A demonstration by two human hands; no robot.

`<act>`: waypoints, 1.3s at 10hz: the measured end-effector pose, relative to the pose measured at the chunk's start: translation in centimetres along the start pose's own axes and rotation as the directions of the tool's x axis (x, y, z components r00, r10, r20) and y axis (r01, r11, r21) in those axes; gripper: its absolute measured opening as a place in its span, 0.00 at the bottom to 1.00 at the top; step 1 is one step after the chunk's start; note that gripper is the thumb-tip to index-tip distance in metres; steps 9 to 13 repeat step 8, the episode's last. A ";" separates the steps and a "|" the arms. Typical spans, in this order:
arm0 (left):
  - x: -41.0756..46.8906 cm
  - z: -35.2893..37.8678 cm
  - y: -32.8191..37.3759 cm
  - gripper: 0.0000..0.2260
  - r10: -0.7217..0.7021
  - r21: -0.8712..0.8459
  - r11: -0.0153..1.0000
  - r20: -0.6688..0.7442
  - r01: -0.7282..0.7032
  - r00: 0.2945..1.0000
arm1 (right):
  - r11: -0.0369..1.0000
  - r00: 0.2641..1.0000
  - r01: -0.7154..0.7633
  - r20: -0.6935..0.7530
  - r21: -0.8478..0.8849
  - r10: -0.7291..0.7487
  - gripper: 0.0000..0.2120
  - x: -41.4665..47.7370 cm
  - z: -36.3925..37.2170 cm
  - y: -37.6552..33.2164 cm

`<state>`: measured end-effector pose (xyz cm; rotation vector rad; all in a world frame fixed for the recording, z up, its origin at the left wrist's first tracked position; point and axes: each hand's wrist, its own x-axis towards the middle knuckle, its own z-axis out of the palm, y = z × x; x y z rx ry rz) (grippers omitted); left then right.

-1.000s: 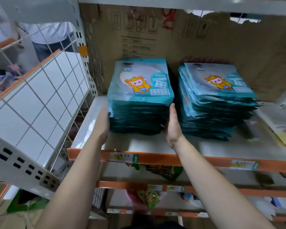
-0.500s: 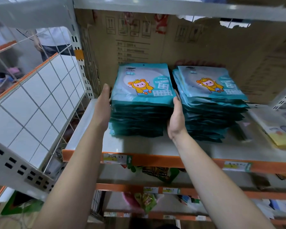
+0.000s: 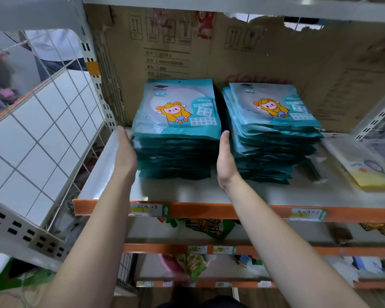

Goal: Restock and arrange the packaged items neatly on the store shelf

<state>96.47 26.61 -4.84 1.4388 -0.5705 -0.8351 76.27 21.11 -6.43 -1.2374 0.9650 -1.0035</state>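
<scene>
Two stacks of teal packets with a yellow cartoon figure lie on the grey shelf [image 3: 187, 192]. The left stack [image 3: 176, 130] is squared up; the right stack [image 3: 271, 134] is fanned and uneven. My left hand [image 3: 126, 152] lies flat with straight fingers against the left side of the left stack. My right hand [image 3: 226, 161] stands flat, fingers straight, at that stack's right side, in the gap between the two stacks. I cannot tell whether the palm touches the packets.
A cardboard sheet [image 3: 242, 63] backs the shelf. A flat yellow-and-white packet [image 3: 369, 170] lies at the far right. A white wire-grid panel [image 3: 42, 134] juts out on the left. Lower orange-edged shelves [image 3: 209, 250] hold snack bags. A person stands behind the grid.
Both hands have slid further back along the sides of the left stack. The stack now sits deeper on the shelf, closer to the cardboard.
</scene>
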 end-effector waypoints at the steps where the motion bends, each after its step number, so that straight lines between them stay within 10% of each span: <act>1: -0.4 0.0 -1.5 0.27 -0.074 -0.024 0.997 0.031 0.075 0.997 | 0.998 0.999 -0.044 0.017 0.036 0.044 0.40 -0.5 0.5 0.7; 7: -3.6 -1.7 -2.7 0.24 0.214 0.569 0.805 -0.018 -0.166 0.977 | 0.945 0.993 0.065 -0.068 -0.319 -0.091 0.17 -4.1 -2.6 0.0; 13: -6.5 -0.9 -3.2 0.17 0.280 0.558 0.796 0.006 -0.235 0.960 | 0.880 0.984 0.121 -0.058 -0.459 -0.166 0.13 -5.6 -4.9 -0.1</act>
